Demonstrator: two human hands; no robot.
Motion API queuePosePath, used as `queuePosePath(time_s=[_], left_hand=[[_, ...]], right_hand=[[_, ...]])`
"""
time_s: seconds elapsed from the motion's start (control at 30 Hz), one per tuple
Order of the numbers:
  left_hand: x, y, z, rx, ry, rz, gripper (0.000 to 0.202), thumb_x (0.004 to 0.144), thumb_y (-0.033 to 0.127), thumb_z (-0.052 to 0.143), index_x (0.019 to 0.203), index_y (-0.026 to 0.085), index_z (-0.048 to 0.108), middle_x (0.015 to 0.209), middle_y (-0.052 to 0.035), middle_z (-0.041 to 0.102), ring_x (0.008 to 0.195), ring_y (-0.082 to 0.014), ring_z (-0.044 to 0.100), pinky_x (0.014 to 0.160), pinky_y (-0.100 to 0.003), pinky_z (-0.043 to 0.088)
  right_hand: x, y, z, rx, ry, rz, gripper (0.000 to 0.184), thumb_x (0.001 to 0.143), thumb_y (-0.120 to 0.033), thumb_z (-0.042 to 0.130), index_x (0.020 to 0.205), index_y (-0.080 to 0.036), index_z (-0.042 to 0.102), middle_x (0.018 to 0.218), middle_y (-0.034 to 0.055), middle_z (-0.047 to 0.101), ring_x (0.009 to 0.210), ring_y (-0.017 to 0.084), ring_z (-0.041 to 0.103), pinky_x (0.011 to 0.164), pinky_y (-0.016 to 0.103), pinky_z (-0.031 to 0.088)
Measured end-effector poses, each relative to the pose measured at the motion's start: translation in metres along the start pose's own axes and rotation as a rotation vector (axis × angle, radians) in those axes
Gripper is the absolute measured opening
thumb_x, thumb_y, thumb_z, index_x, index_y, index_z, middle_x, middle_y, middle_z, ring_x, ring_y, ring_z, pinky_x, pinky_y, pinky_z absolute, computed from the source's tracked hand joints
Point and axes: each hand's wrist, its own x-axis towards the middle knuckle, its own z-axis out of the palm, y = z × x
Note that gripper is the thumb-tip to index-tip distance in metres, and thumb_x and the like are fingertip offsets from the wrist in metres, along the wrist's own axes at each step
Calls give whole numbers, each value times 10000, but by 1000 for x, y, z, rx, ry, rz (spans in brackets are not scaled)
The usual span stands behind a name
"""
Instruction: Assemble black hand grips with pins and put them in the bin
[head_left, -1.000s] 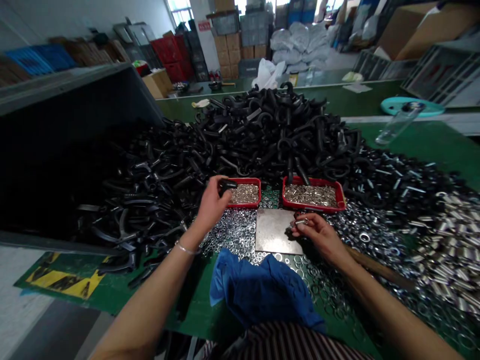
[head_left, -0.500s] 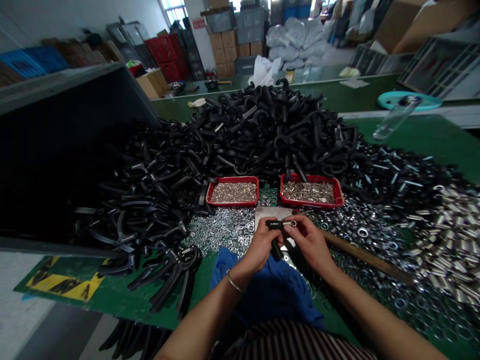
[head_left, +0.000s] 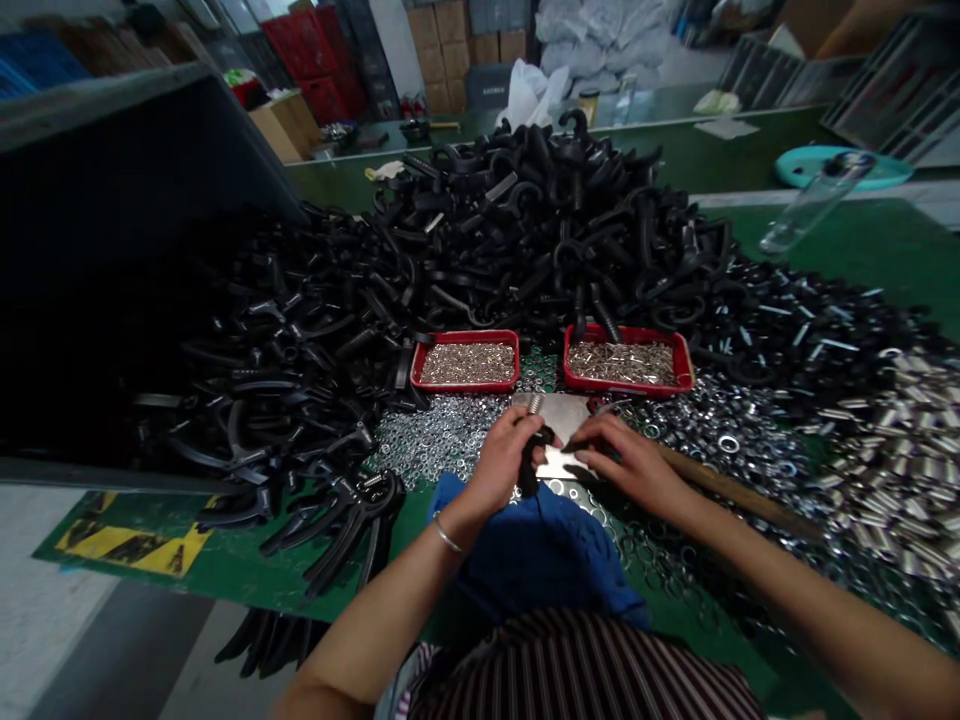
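My left hand [head_left: 508, 452] is closed around a black plastic handle [head_left: 529, 475]. A silvery coil spring [head_left: 535, 403] sticks up from its top end. My right hand [head_left: 616, 458] is beside it, low over a flat metal plate [head_left: 553, 408], with thumb and forefinger apart and nothing clearly seen between them. A dark shadow lies under those fingertips. Around the plate lie many loose metal rings [head_left: 446, 435]. Behind it stand a red tray [head_left: 465, 386] of tiny metal parts and another red tray [head_left: 630, 390] of small pins.
A big heap of black plastic handles [head_left: 510, 230] covers the back and left. Near my right forearm lies a wooden stick [head_left: 742, 497], with metal sleeves [head_left: 911, 450] piled beyond. A clear bottle [head_left: 814, 208] leans on a turquoise lid-like object [head_left: 806, 160]. Blue cloth [head_left: 551, 560] covers my lap.
My left hand has turned the black handle so its spring end points up. The right hand has left the spring and moved down to the plate. The view has tilted down.
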Motion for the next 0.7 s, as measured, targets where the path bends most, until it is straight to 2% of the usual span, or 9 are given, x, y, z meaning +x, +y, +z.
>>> queuePosePath(time_s=[0.07,0.13,0.27,0.37,0.43,0.5,0.6,0.67,0.7], left_hand=[[3,7,-8,-10,83,108,288,864,445,630,954,189,536,865,-37,699,583,-65,555,559,-185,428],[5,14,-12,5,81,123,286,883,450,606,959,180,551,917,-56,708,611,-72,571,581,-194,444],[4,12,-3,29,39,97,288,885,454,611,933,180,539,866,-44,700,572,-65,537,540,-182,412],[2,1,4,40,98,132,307,868,459,648,949,181,548,811,-17,685,546,-50,501,516,-165,372],[1,-6,5,79,178,159,326,871,491,642,931,183,553,783,-7,681,520,-46,477,505,-168,358],[0,-10,6,157,226,181,347,891,528,601,904,183,569,790,-15,688,531,-60,494,518,-185,376],[-1,-11,13,310,183,236,369,929,536,537,886,181,627,862,-51,697,689,-122,590,644,-241,455],[1,-11,22,395,148,310,342,953,498,516,908,186,649,939,-66,691,852,-163,619,783,-280,475],[1,-11,26,426,139,352,318,964,474,507,928,191,647,971,-67,681,911,-172,614,840,-293,467]], right_hand=[[-14,1,3,-213,-152,-139,145,975,-303,550,1012,-233,672,998,73,659,975,234,574,884,391,460],[-22,0,10,-405,-271,-225,196,998,-236,491,1038,-227,683,982,81,660,963,232,559,844,367,463],[-19,-3,29,-805,-331,-310,160,962,-167,535,924,-196,688,878,82,636,879,237,530,759,352,457],[-16,-2,30,-875,-376,-356,148,944,-145,554,855,-184,666,857,83,631,848,239,533,757,371,465],[-19,0,24,-773,-336,-303,158,956,-151,529,869,-185,656,881,92,635,865,243,540,772,383,477],[-21,1,15,-548,-198,-196,142,972,-193,513,910,-196,641,963,104,644,935,251,558,835,410,486],[-20,-2,6,-23,100,65,100,967,-312,561,967,-226,612,1030,85,658,955,236,611,894,436,500],[-14,-6,7,402,213,250,166,941,-380,611,1033,-241,610,988,53,675,875,201,653,862,410,534],[-10,-8,9,597,229,322,213,925,-397,637,1067,-239,615,967,42,683,837,180,663,839,380,548]])
